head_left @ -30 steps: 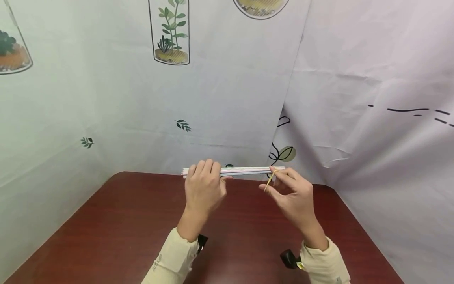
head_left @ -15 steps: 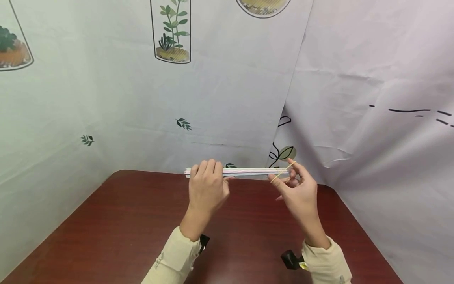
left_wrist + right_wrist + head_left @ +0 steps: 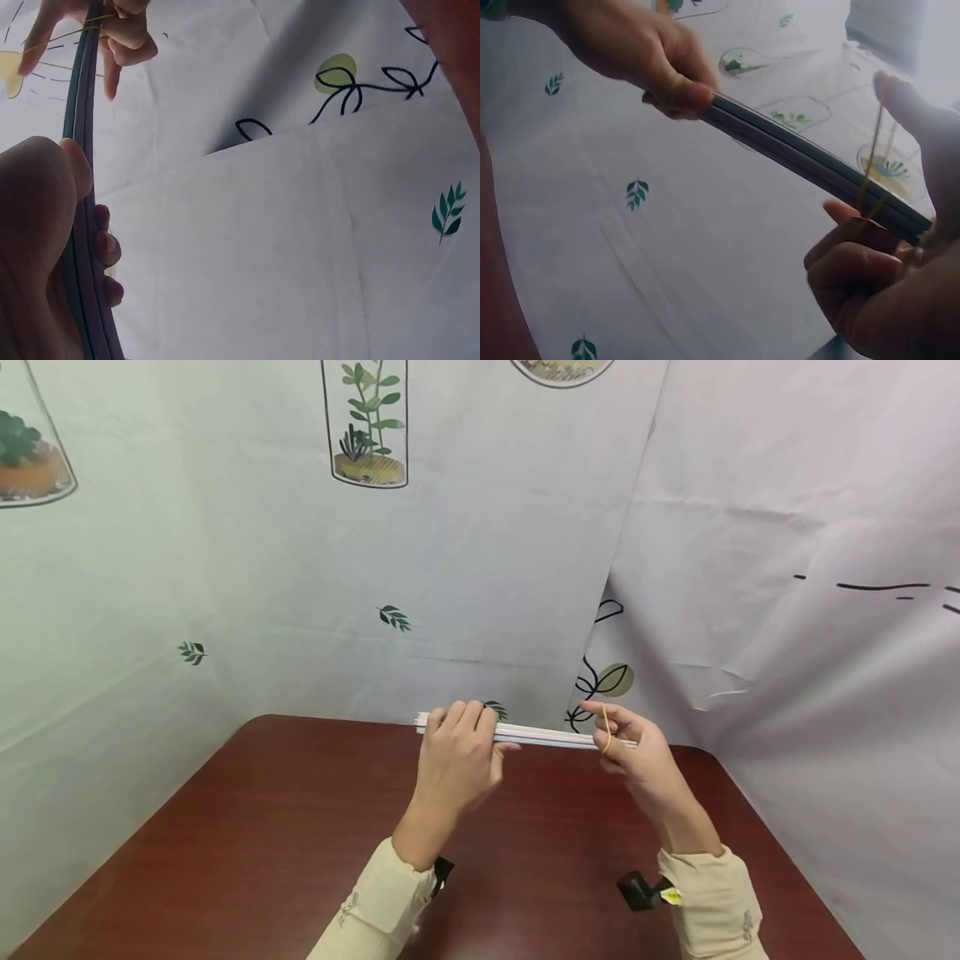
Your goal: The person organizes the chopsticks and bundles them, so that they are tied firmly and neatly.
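While the left hand (image 3: pixel 461 753) clamps the thin sticks (image 3: pixel 543 737) over the table (image 3: pixel 540 827), the right hand (image 3: pixel 637 753) hooks a stretched rubber band (image 3: pixel 607 724) at their end; binding seems under way, probably needing a twist next, though from here its wraps are unclear.

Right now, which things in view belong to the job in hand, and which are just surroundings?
In the job:
bundle of thin rods, held by the left hand
elastic band, stretched by the right hand

Surroundings:
reddish table
printed backdrop
black wrist devices
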`<state>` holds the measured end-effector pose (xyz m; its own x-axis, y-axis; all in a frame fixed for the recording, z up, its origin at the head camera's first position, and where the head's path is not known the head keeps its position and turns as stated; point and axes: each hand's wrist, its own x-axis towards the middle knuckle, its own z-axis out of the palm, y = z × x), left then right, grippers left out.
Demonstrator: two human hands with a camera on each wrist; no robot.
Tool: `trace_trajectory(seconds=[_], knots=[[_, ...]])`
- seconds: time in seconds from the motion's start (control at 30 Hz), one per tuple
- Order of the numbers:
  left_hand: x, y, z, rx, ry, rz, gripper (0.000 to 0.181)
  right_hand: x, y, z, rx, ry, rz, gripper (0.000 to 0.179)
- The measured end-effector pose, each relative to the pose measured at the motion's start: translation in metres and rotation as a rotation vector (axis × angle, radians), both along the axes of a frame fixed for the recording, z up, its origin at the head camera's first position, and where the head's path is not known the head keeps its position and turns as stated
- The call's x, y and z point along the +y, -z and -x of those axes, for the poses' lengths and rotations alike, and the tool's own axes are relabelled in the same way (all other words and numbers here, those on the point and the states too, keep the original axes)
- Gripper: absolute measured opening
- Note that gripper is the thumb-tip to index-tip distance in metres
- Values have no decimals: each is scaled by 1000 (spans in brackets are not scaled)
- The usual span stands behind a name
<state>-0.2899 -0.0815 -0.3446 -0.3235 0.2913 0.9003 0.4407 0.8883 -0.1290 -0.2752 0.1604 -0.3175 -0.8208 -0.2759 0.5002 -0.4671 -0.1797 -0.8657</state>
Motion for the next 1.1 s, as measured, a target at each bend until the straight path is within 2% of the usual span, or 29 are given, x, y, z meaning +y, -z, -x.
trace_trajectory(seconds=[0.07, 0.17, 0.27, 0.33, 0.4, 0.47, 0.57, 0.63, 0.77, 0.83, 0.9, 0.97, 1.03, 1.1], knots=[[1, 0, 0, -2, 3, 2, 12, 6, 0, 1, 21, -6, -60, 32], [1, -1, -1, -14, 8, -14, 24, 12, -2, 2, 32, -7, -127, 35], [0, 0, -1, -26, 20, -21, 37, 13, -3, 5, 40, -61, -142, 36], [-1, 0, -1, -28, 24, -22, 39, 13, -4, 7, 57, -74, -147, 35], [-1, 0, -1, -26, 21, -19, 39, 13, -5, 8, 98, -31, -183, 34], [-1, 0, 0, -23, 10, -17, 40, 13, -5, 7, 154, 47, -227, 33], [0, -1, 0, -11, 6, -10, 39, 12, -7, 4, 281, 179, -307, 30], [1, -1, 1, 1, 7, 0, 37, 10, -7, 1, 402, 261, -356, 25], [2, -1, 1, 1, 1, 16, 35, 0, -7, -2, 762, 410, -397, 2], [2, -1, 0, -10, -12, 13, 35, -8, -8, -3, 953, 471, -379, 17], [0, -2, 0, -17, -16, -5, 36, -18, -8, -3, 1101, 494, -323, 29], [-2, -3, 0, -11, -17, -37, 37, -28, -8, -5, 1199, 479, -248, 31], [-6, -5, -1, 8, -15, -78, 37, -37, -7, -7, 1273, 460, -168, 27], [-9, -9, -4, 30, -22, -118, 37, -45, -6, -9, 1309, 454, -92, 24]])
